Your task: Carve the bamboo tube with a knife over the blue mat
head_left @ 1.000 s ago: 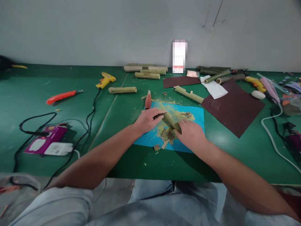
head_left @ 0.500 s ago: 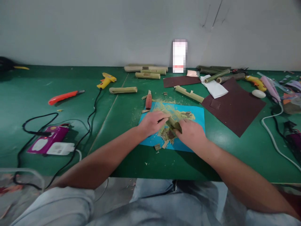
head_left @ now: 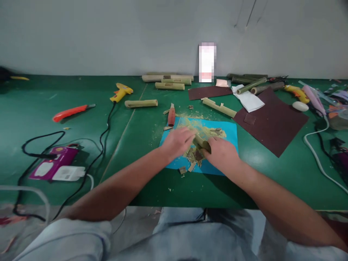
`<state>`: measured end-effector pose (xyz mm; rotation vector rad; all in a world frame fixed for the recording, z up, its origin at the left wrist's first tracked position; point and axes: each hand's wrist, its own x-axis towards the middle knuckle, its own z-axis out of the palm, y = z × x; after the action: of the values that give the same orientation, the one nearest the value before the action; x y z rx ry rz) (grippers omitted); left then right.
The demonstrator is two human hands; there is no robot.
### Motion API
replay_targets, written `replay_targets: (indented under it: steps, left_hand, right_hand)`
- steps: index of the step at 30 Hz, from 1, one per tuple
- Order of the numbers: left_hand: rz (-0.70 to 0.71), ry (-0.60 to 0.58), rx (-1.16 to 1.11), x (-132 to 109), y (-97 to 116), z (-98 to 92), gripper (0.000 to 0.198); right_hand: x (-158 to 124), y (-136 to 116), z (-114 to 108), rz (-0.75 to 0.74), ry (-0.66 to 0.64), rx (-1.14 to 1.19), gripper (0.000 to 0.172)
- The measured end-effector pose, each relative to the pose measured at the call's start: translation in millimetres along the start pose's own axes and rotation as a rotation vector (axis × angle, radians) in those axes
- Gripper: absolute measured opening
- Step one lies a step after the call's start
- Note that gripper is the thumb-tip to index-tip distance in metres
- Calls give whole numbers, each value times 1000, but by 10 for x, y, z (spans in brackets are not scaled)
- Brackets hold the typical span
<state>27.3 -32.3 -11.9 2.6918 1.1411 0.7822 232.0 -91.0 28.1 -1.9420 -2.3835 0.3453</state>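
A short bamboo tube (head_left: 200,140) lies slanted between my hands, over a blue sheet (head_left: 231,136) strewn with shavings. My right hand (head_left: 221,149) is wrapped round its near right end, where the dark hollow opening shows. My left hand (head_left: 179,140) is closed at the tube's upper left part; its fingertips press together there, and what they pinch is hidden. Heaped bamboo chips (head_left: 197,154) lie beneath the tube. Just beyond my left hand rests a red-handled blade tool (head_left: 171,116).
Cut bamboo tubes (head_left: 170,86) lie along the wall and near the sheet (head_left: 219,107). A yellow glue gun (head_left: 120,92), red cutter (head_left: 72,112) and purple power strip (head_left: 56,162) are left; brown sandpaper (head_left: 272,127) and a white cloth (head_left: 248,99) are right.
My left hand has shifted slightly and its fingers look more closed over the tube. My right hand keeps its hold. The view has moved a little.
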Motion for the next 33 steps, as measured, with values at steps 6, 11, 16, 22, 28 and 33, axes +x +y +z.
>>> replay_targets:
  steps: [6,11,16,22,28,33]
  left_hand:
    - [-8,17,-13,20,-115,-46,32]
    - [-2,33,-17,24,-181,-88,29]
    - [9,6,-48,5,-135,-72,29]
    - [33,-16,-42,6,-109,-43,31]
    - [-24,-1,-5,1,-63,-43,30]
    - [13,-9,-18,-14,-55,-38,31]
  right_hand:
    - [-3,1,11,-7,11,-15,24]
    - [0,10,12,-7,7,-15,22]
    - [-3,3,-1,1,2,-16,22]
    - [-4,-5,-2,1,-19,-24,23]
    - [2,-5,6,10,-12,-11,23]
    - [-4,-11,9,0,6,-20,22]
